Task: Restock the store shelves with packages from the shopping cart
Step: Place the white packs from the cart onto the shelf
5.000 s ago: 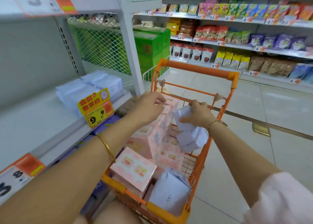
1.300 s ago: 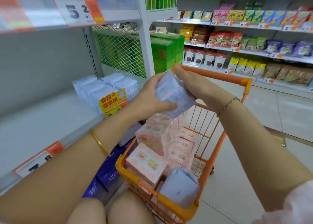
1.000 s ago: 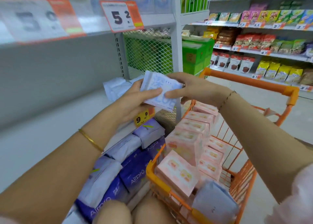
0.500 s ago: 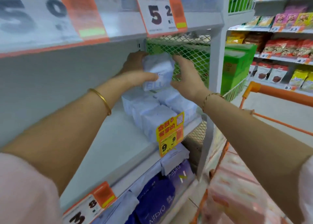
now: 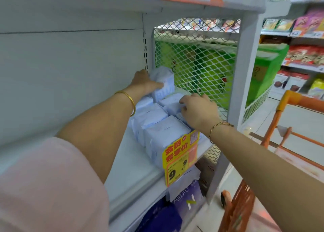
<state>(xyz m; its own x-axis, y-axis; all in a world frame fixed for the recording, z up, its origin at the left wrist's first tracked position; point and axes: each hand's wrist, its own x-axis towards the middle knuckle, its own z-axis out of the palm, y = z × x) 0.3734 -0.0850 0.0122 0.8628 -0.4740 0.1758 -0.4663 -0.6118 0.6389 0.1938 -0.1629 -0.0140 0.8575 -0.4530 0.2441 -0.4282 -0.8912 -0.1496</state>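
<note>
- The left hand [image 5: 145, 85] grips a pale blue package [image 5: 164, 84], thumb across its front and fingers behind, at the back of the shelf [image 5: 129, 163].
- The right hand [image 5: 199, 111] has bent fingers on the stacked packages [image 5: 157, 126] beneath them; I cannot tell if it has a grip.
- The orange cart [image 5: 289, 98] stands well right of both hands.

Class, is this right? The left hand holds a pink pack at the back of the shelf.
No: the head view shows the pack in the left hand is pale blue, not pink. It is at the back of the shelf.
</note>
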